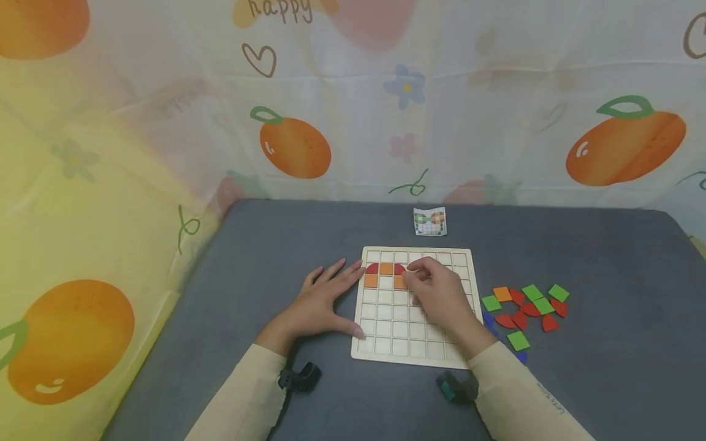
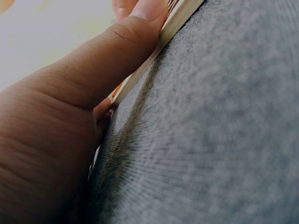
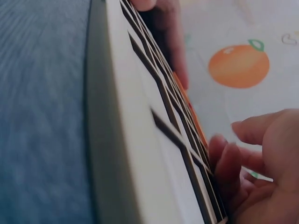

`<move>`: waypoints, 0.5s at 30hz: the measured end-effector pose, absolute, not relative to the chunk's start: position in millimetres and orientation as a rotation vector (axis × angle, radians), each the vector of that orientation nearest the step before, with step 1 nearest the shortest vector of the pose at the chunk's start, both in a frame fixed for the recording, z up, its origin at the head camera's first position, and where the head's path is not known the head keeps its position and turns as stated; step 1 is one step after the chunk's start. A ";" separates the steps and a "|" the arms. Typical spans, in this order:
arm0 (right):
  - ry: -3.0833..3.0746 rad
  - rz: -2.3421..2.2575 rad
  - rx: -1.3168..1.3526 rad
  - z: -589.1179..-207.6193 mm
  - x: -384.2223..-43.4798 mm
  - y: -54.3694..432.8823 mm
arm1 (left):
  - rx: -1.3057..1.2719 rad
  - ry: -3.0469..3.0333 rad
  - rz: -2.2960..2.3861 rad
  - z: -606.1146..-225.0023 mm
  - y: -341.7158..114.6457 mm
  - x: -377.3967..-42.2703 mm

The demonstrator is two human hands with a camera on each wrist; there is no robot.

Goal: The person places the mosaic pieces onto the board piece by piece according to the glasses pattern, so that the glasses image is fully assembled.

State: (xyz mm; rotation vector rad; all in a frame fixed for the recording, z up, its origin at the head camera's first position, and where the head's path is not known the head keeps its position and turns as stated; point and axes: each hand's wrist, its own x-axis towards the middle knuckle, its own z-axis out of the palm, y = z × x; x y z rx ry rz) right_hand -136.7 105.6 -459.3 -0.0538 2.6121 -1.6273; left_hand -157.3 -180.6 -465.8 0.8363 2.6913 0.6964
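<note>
A pale wooden grid board [image 1: 386, 346] lies on the grey table. Near its upper left sit two red quarter-round tiles [image 1: 372, 268] with an orange square tile [image 1: 386, 269] between them. One row lower are two more orange squares, one at the left edge and one by my right fingertips. My left hand [image 1: 314, 303] lies spread along the board's left side, its thumb [image 2: 147, 9] at the rim. Over the board, my right hand [image 1: 438, 291] bends its fingers [image 3: 229, 161] down to the surface beside the placed tiles; no tile shows between them.
Right of the board lie loose green tiles [image 1: 518, 340], red tiles [image 1: 550, 323], an orange square [image 1: 502, 294] and blue pieces [image 1: 521, 356], partly hidden by the right forearm. Behind the board is a small pattern card [image 1: 429, 222]. A printed cloth [image 1: 353, 165] hangs behind the table.
</note>
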 end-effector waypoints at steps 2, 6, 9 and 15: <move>2.562 -1.687 -0.064 -459.6 -135.9 107.7 | 0.837 2.690 0.706 -465.2 -180.3 -157.5; 2.534 -1.722 -0.097 -460.2 -135.1 109.6 | 0.834 2.691 0.711 -465.6 -180.5 -157.8; 2.524 -1.723 -0.103 -461.3 -135.1 109.9 | 0.830 2.693 0.704 -466.3 -180.7 -157.6; 2.469 -1.764 -0.110 -462.3 -134.3 112.0 | 0.820 2.698 0.692 -467.1 -180.3 -157.4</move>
